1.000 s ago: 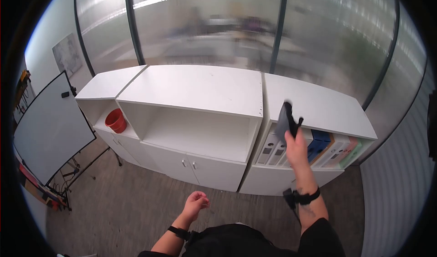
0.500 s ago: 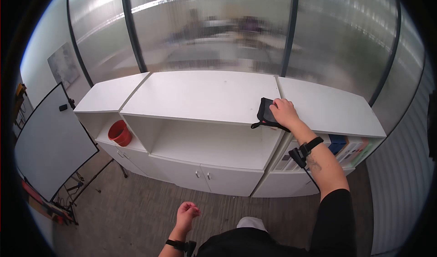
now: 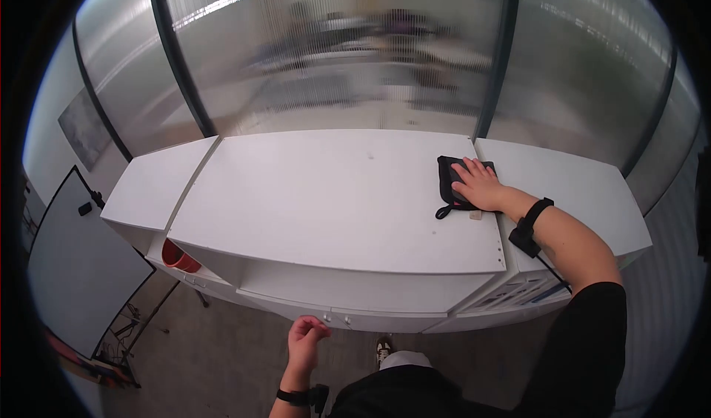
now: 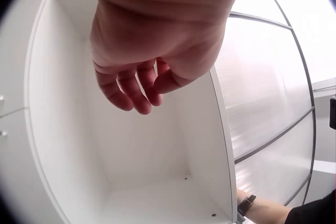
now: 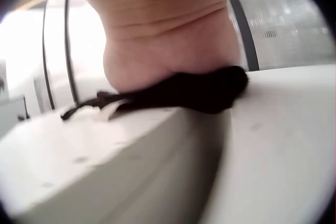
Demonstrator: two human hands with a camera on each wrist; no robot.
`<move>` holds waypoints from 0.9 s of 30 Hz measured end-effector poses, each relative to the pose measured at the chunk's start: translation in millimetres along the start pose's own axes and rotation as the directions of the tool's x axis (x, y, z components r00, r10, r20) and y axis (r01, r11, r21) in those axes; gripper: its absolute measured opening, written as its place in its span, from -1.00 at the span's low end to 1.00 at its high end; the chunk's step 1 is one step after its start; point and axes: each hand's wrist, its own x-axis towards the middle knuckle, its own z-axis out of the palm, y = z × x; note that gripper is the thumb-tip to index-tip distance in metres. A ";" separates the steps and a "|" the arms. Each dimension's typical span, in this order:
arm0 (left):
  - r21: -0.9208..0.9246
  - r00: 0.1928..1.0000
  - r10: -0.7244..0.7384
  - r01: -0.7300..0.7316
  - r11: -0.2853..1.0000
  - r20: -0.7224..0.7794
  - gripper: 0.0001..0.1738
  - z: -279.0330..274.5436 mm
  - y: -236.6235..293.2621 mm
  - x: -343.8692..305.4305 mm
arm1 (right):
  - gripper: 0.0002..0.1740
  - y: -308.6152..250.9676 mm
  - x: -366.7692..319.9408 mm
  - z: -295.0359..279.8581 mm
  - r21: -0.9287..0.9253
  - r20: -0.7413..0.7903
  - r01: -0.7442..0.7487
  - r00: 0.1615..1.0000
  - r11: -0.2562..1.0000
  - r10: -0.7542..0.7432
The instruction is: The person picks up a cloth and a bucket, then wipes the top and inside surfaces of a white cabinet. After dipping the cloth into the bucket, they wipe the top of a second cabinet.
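Observation:
My right hand [image 3: 480,187] lies with fingers straight and spread on a black-and-grey square cloth pad [image 3: 446,184] with a small hanging loop. It presses the pad onto the right end of the middle cabinet's white top [image 3: 333,203], beside the seam with the right cabinet. Seen from the right wrist, the dark pad [image 5: 184,91] sits under the palm, over the gap between the two tops. Loosely curled and holding nothing, my left hand [image 3: 304,340] hangs in front of the middle cabinet. In the left wrist view, its fingers overlap the white open compartment [image 4: 142,155].
A red bucket [image 3: 178,258] stands in the left cabinet's open shelf. Binders [image 3: 511,292] fill the right cabinet's shelf. Behind the cabinets rises a ribbed translucent partition [image 3: 333,62] with dark posts. A whiteboard [image 3: 81,270] on a stand is at the left.
My right hand carried the pad from in front of the binder shelf up and left onto the middle top, and now lies flat on it. My left hand stays low, loosely curled. The view shifted closer.

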 end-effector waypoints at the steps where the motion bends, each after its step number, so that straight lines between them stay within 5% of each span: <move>1: 0.042 0.998 0.064 -0.063 0.997 -0.025 -0.85 0.2 9.6 8.9 | -0.25 5.5 15.7 -4.4 0.004 0.008 0.006 1.000 1.000 -0.006; 11: 0.301 0.831 0.492 -0.415 0.859 -0.260 -0.85 -15.0 100.9 36.3 | -0.27 39.7 130.1 -18.0 -0.005 -0.041 -0.010 0.999 1.000 0.010; 13: 0.350 0.808 0.543 -0.453 0.820 -0.229 -0.86 -17.7 119.4 34.8 | -0.28 42.0 138.7 -19.6 0.004 -0.044 0.004 0.999 1.000 -0.003; 15: 0.558 0.697 0.708 -0.544 0.627 -0.115 -0.86 -21.8 137.7 36.1 | -0.28 41.5 143.4 -15.3 -0.015 -0.061 -0.011 0.998 1.000 0.010; 18: 0.631 0.633 0.773 -0.615 0.474 0.036 -0.88 -25.7 168.2 44.8 | -0.28 30.9 133.4 -14.9 -0.025 -0.080 -0.048 0.996 0.999 0.046; 27: 0.685 0.523 0.771 -0.710 0.161 0.362 -0.82 -87.5 226.9 126.4 | -0.28 -31.3 -7.9 8.1 -0.035 0.005 -0.040 0.999 0.999 0.040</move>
